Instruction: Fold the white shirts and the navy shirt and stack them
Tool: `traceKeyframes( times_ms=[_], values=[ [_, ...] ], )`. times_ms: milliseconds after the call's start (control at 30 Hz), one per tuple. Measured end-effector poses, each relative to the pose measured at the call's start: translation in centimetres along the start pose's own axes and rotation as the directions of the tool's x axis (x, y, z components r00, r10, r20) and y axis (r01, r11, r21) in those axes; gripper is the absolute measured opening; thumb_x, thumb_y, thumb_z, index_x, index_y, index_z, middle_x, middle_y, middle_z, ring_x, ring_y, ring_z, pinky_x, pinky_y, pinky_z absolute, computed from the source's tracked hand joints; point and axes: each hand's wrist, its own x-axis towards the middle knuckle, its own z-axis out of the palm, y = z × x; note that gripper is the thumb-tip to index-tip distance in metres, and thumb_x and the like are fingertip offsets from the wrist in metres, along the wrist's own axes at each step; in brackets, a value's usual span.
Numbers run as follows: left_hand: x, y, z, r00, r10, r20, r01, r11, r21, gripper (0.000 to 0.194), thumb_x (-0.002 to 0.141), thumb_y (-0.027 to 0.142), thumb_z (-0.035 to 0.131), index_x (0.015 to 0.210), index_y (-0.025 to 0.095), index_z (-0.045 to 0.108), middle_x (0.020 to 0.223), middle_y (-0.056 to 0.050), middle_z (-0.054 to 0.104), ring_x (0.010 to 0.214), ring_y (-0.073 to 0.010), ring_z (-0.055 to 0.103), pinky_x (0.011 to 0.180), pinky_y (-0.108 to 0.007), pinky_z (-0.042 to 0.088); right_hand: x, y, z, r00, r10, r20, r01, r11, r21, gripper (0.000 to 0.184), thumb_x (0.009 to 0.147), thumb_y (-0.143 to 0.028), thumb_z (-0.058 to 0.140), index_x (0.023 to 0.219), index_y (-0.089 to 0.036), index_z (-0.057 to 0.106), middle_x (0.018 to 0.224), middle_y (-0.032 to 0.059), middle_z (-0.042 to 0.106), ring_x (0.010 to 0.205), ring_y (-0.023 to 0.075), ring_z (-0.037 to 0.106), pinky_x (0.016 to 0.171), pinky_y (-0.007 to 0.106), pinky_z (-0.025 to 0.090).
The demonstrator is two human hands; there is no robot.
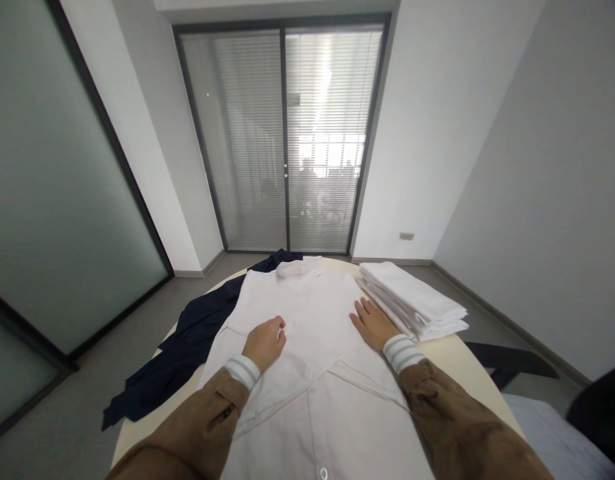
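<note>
- So the white shirt [307, 313] is laid out on the cream table [470, 373], right in front of the person, collar at the far end and lower part running toward the camera.
- Its sleeves look folded in across the body, and a couple of buttons show down the middle.
- Left hand [265, 343] is over the shirt's left half, fingers curled in, thumb near the index finger. Can't tell if it's actually pinching fabric.
- Right hand [373, 324] is palm down at the shirt's right edge, fingers a bit spread, not gripping anything.
- Just beside that hand there's a stack of folded white cloth [412, 300].
- Left of the shirt, some navy cloth [197, 333] sprawls along the table edge, partly hanging over.
- Off to the right, below table height: pale fabric [557, 437] next to something black.
- Straight ahead, a glass door [247, 147] with blinds.
</note>
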Motion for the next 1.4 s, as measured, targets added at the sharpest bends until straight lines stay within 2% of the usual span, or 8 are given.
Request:
traceKeyframes(
  times_ms=[167,367,567,733,900,1100,1267,1400],
  values=[
    [-0.1,0.4,-0.5,0.999,-0.004,0.044,0.003,0.999,0.035,0.019,0.093,0.019,0.046,0.107,0.021,0.058,0.105,-0.008,0.07,0.1,-0.0212,0.064,0.083,-0.03,0.043,0.1,0.5,1.0,0.991,0.07,0.113,-0.077,0.995,0.065,0.073,0.099,-0.063,0.027,0.156,-0.018,0.027,0.165,0.0123,0.015,0.153,0.0296,0.008,0.121,0.047,0.016],
    [-0.1,-1.2,-2.6,0.985,-0.104,0.139,0.076,0.978,0.196,0.018,0.094,0.027,0.049,0.107,0.022,0.059,0.099,-0.009,0.069,0.096,-0.0251,0.065,0.078,-0.034,0.045,0.3,0.4,0.9,0.991,0.1,0.088,-0.106,0.992,0.074,0.074,0.097,-0.067,0.029,0.156,-0.021,0.03,0.164,0.016,0.016,0.151,0.0313,0.015,0.12,0.046,0.015],
    [-0.2,-5.5,-5.6,0.951,-0.301,-0.067,0.306,0.895,0.325,0.036,0.09,0.036,0.053,0.118,0.014,0.058,0.123,-0.021,0.058,0.113,-0.0359,0.057,0.084,-0.041,0.048,0.3,0.2,1.0,0.99,0.111,0.09,-0.115,0.992,0.043,0.077,0.097,-0.065,0.029,0.156,-0.016,0.029,0.163,0.0193,0.018,0.151,0.0323,0.015,0.12,0.045,0.014],
    [0.4,-8.9,-6.2,0.92,-0.388,-0.062,0.392,0.898,0.2,0.048,0.093,0.033,0.048,0.134,0.008,0.049,0.119,-0.024,0.063,0.112,-0.0373,0.061,0.088,-0.044,0.048,0.0,-0.4,0.1,0.984,0.137,0.114,-0.132,0.99,-0.053,0.07,0.1,-0.047,0.031,0.153,-0.001,0.029,0.16,0.0242,0.024,0.151,0.0311,0.017,0.12,0.045,0.016],
    [1.4,-10.3,-5.5,0.94,-0.341,0.014,0.337,0.934,0.116,0.025,0.091,0.025,0.05,0.106,0.017,0.069,0.109,-0.015,0.072,0.107,-0.0305,0.066,0.09,-0.036,0.048,0.1,-1.5,-0.6,0.994,0.06,0.09,-0.051,0.994,-0.099,0.063,0.097,-0.032,0.038,0.15,0.002,0.034,0.16,0.0244,0.024,0.15,0.0325,0.019,0.12,0.046,0.017],
    [2.7,-11.1,-5.1,0.932,-0.361,-0.017,0.361,0.931,0.053,0.027,0.093,0.026,0.046,0.106,0.016,0.068,0.115,-0.016,0.07,0.111,-0.0304,0.064,0.091,-0.036,0.047,0.1,-2.4,0.1,0.979,0.022,0.205,-0.031,0.999,0.044,0.079,0.099,-0.06,0.023,0.157,-0.005,0.019,0.164,0.0192,0.013,0.152,0.0338,0.01,0.12,0.049,0.016],
    [3.0,-12.5,-5.3,0.917,-0.39,0.085,0.391,0.92,-0.002,0.032,0.089,0.041,0.052,0.099,0.016,0.069,0.105,-0.015,0.073,0.1,-0.0305,0.069,0.081,-0.033,0.049,-0.5,-5.5,-2.5,0.972,0.096,0.214,-0.092,0.995,-0.027,0.066,0.099,-0.05,0.036,0.153,-0.012,0.033,0.163,0.0178,0.022,0.148,0.0401,0.02,0.115,0.061,0.019],
    [2.8,-13.3,-5.5,0.922,-0.367,0.124,0.373,0.927,-0.03,0.03,0.085,0.044,0.054,0.086,0.017,0.068,0.094,-0.011,0.075,0.091,-0.027,0.07,0.076,-0.03,0.048,-2.5,-11.1,-4.4,0.963,-0.226,0.149,0.203,0.967,0.151,0.064,0.099,-0.056,0.03,0.153,-0.021,0.034,0.162,0.0142,0.025,0.148,0.0413,0.019,0.11,0.068,0.02]
  ],
)
